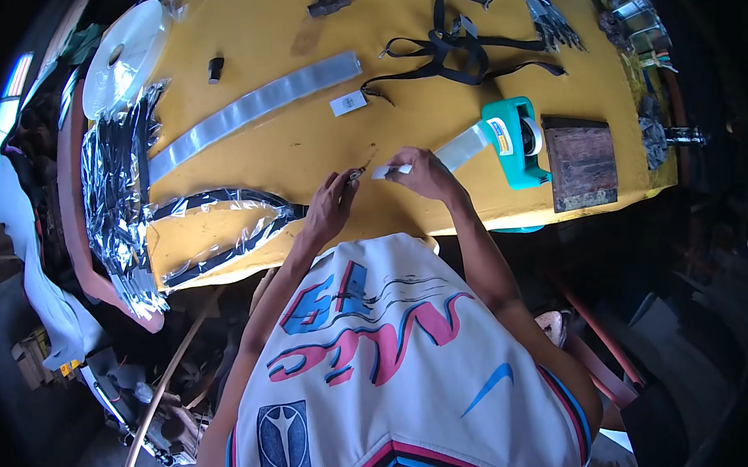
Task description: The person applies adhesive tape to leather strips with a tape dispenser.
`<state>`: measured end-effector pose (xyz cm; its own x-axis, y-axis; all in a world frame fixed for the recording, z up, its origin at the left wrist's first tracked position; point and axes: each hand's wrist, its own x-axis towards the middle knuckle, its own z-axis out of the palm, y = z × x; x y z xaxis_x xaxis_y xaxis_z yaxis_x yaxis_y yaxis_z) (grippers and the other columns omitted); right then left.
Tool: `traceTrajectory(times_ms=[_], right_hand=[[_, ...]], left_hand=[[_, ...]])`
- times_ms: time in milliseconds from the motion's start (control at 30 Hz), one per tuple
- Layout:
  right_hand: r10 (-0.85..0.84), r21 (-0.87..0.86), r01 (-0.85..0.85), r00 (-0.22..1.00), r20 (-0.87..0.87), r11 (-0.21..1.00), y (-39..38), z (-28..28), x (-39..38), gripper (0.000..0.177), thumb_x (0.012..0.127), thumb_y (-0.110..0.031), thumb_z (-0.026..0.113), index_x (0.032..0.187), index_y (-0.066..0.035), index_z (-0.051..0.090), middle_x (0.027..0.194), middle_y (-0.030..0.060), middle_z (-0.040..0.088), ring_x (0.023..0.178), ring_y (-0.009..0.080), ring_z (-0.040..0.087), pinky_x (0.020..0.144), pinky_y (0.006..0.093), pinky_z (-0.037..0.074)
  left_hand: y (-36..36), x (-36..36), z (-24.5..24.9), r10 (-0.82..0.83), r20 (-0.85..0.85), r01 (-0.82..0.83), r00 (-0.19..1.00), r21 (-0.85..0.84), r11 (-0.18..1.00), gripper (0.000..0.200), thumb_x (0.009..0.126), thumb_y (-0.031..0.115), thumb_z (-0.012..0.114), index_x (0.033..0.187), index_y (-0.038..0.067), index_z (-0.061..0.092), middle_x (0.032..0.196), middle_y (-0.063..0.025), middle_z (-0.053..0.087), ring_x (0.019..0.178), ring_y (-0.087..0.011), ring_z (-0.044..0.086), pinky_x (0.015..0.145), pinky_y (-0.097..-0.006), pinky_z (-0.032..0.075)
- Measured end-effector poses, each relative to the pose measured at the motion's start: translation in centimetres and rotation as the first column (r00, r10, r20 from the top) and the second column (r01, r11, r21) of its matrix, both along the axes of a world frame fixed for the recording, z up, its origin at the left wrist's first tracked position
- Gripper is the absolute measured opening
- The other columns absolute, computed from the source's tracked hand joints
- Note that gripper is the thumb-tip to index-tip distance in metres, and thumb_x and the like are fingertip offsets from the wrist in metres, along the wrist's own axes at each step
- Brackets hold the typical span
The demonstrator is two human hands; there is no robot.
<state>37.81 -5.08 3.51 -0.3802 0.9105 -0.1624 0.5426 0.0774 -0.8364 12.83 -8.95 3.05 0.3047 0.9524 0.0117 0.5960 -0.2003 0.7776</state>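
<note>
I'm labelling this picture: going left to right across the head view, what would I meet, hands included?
Large pale roll, small black cylinder, left hand, right hand, green tape dispenser, dark wooden board.

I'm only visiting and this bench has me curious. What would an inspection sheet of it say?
Surface: yellow tabletop with a few small dark marks.
Job's things: small metal piece and small whitish slip; finer details unclear.
Clutter: green tape dispenser beside a wooden board; white card; silvery strip; black straps; shiny wrapped bundle.
Hands: left hand pinches the metal piece in its fingers; right hand pinches the slip.
Cables: nothing seen.
Surroundings: dim; white cloth hangs at left, with a wooden stick below the table's near edge.
</note>
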Motion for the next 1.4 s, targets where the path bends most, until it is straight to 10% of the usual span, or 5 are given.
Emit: traceTrajectory(times_ms=[133,767,1100,1400], right_hand=[[-0.061,-0.414,-0.084,0.944,-0.325,0.906,-1.4,0.2,-0.6,0.034,0.089,-0.015,0.075,0.116,0.003,0.07,0.105,0.0133,0.075,0.097,0.0181,0.07,0.088,0.0308,0.053],[-0.145,-0.371,0.02,0.939,-0.312,0.928,-6.2,2.3,-5.0,0.032,0.092,-0.016,0.069,0.118,0.003,0.069,0.102,0.0154,0.076,0.089,0.016,0.071,0.084,0.0318,0.054],[-0.308,-0.308,0.226,0.918,-0.249,0.924,-7.8,3.4,-5.8,0.045,0.088,-0.013,0.069,0.129,0.0,0.056,0.072,0.0102,0.069,0.07,0.0213,0.068,0.071,0.0359,0.053],[-0.189,-0.172,0.171,0.978,-0.091,0.97,-6.8,-0.6,-8.0,0.023,0.089,-0.018,0.069,0.099,0.003,0.068,0.077,0.0143,0.071,0.067,0.0232,0.069,0.068,0.0372,0.054]], left_hand=[[0.1,-0.1,0.6,0.023,0.018,-0.019,1.0,-0.205,0.979,0.031,0.102,0.021,0.056,0.123,0.0,0.061,0.098,-0.0265,0.067,0.091,-0.0438,0.066,0.079,-0.0479,0.051],[-0.9,-1.3,-1.9,-0.027,0.24,0.051,0.971,-0.094,0.994,0.065,0.076,-0.012,0.059,0.138,0.004,0.052,0.113,-0.0193,0.053,0.1,-0.0355,0.062,0.092,-0.0399,0.053],[-0.3,-1.3,-2.4,-0.093,0.072,0.1,0.993,-0.106,0.989,0.058,0.077,-0.003,0.07,0.133,0.005,0.056,0.111,-0.0197,0.059,0.103,-0.0376,0.064,0.09,-0.0432,0.054],[-2.7,-2.1,-1.6,-0.147,-0.086,0.15,0.985,0.025,0.988,0.083,0.073,0.012,0.08,0.147,0.009,0.044,0.127,-0.0198,0.059,0.117,-0.0393,0.058,0.1,-0.0444,0.049]])
